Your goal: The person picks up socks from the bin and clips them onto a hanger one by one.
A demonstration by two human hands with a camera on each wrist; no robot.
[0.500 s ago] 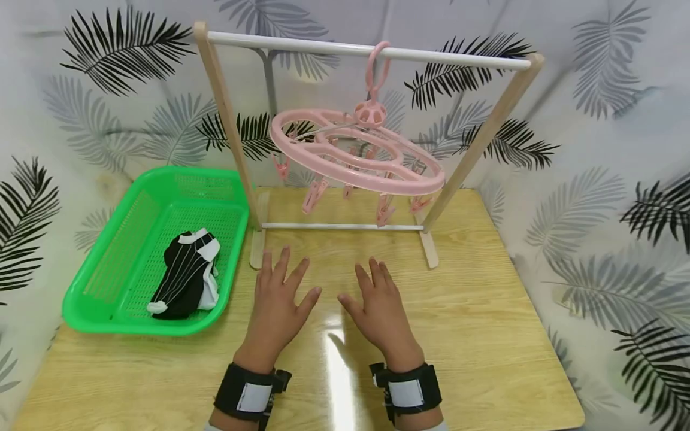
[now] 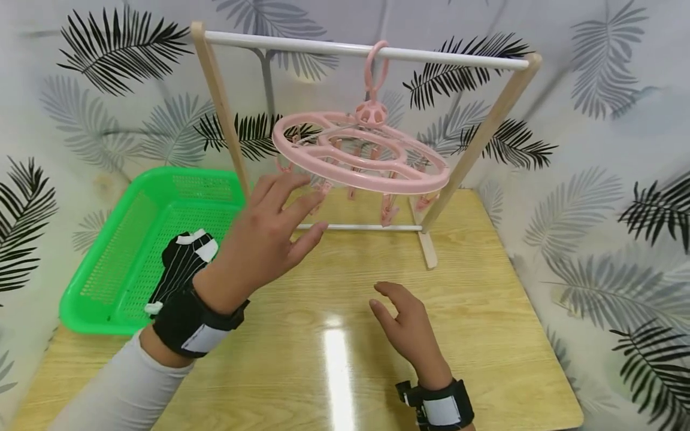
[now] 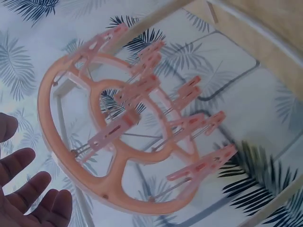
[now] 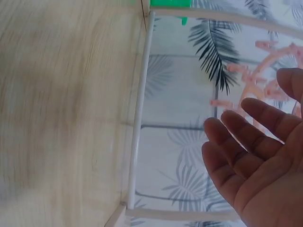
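Observation:
A pink oval clip hanger (image 2: 356,175) hangs by its hook from the white bar of a wooden rack, with several pink clothespins (image 3: 113,130) dangling under its ring. My left hand (image 2: 264,230) is raised near the hanger's left front side, fingers spread and loosely bent. In the left wrist view a gap shows between those fingers (image 3: 35,189) and the ring. Lower and to the right, my right hand (image 2: 412,326) hovers above the table, its fingers relaxed and nothing in them. Black-and-white striped socks (image 2: 180,263) lie in the green basket, partly hidden by my left forearm.
The green plastic basket (image 2: 99,269) stands at the table's left side. The rack's wooden posts (image 2: 482,140) and white top bar (image 2: 302,46) frame the hanger, and a lower bar (image 2: 366,227) runs near the table. A leaf-patterned cloth (image 2: 604,227) surrounds the wooden table (image 2: 485,335).
My left hand has risen up and forward toward the hanger, its forearm now crossing the basket's corner. The right hand has drawn back and to the right, and its fingers have bent a little.

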